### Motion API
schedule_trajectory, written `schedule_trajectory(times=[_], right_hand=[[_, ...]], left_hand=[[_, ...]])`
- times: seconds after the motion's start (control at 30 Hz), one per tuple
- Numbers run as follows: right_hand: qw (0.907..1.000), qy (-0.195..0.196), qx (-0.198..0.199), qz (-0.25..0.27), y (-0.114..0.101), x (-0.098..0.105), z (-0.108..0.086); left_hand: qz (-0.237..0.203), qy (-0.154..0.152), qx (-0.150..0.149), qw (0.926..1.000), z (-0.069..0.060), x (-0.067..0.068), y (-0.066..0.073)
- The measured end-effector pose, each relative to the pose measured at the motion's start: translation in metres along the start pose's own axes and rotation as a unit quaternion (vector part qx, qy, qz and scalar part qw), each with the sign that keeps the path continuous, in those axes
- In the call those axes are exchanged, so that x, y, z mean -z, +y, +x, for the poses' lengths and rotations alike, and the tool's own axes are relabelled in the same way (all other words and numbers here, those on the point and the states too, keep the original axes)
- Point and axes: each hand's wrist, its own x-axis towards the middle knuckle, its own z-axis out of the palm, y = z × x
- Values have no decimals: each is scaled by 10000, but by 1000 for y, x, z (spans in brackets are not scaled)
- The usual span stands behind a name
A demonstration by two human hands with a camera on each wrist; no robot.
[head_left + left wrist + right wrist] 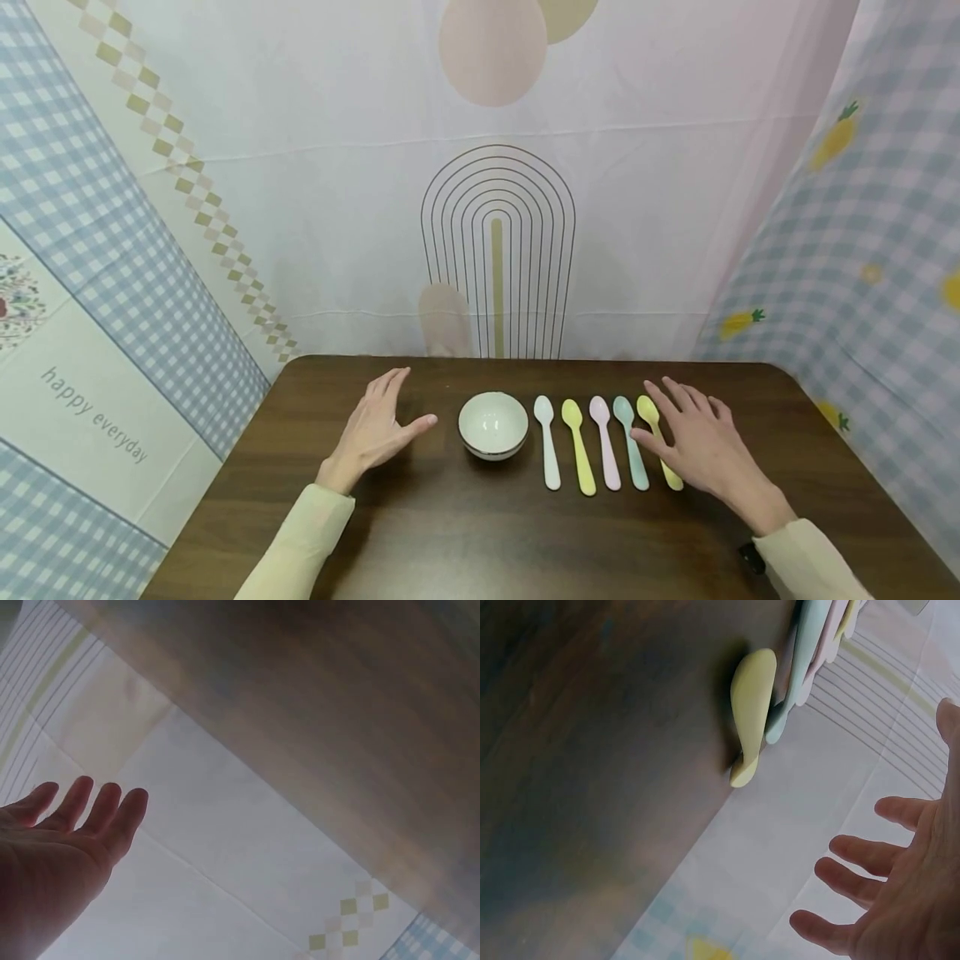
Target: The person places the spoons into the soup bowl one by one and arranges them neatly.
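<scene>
In the head view a white bowl (492, 423) sits mid-table, with a row of spoons to its right: white (547, 443), yellow (579, 448), pink (605, 443), blue-green (632, 443) and another yellow one (672, 475). My left hand (372, 429), fingers spread and holding nothing, is left of the bowl. The right hand (701, 442) is spread over the right end of the row, partly covering the last yellow spoon. In the right wrist view, that yellow spoon (751, 701) lies apart from the right hand's fingers (855, 881). The left wrist view has the left hand (67, 862) with fingers extended.
The dark wooden table (480, 533) ends at a pale patterned cloth (337, 233) behind it. Checked cloths hang on the left (97, 158) and right (810, 275). A dark band is partly visible at the right wrist (752, 557).
</scene>
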Motion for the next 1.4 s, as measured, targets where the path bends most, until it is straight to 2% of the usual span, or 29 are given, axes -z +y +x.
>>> schedule_trajectory(times=[0.37, 0.63, 0.83, 1.2, 1.4], right_hand=[[9996, -79, -27, 270, -11, -6, -2], [9992, 15, 101, 387, -20, -9, -3], [9985, 75, 266, 474, -25, -9, -3], [9981, 116, 295, 529, -28, -11, -3], [9985, -32, 178, 519, -25, -13, -5]], left_hand=[[-339, -475, 150, 9982, 7, -4, 25], [-620, -692, 129, 9956, 10, -11, 44], [-769, -985, 28, 9922, 11, -16, 60], [-618, -1301, -221, 9893, 17, -31, 69], [-650, -1380, -222, 9880, 19, -36, 72]])
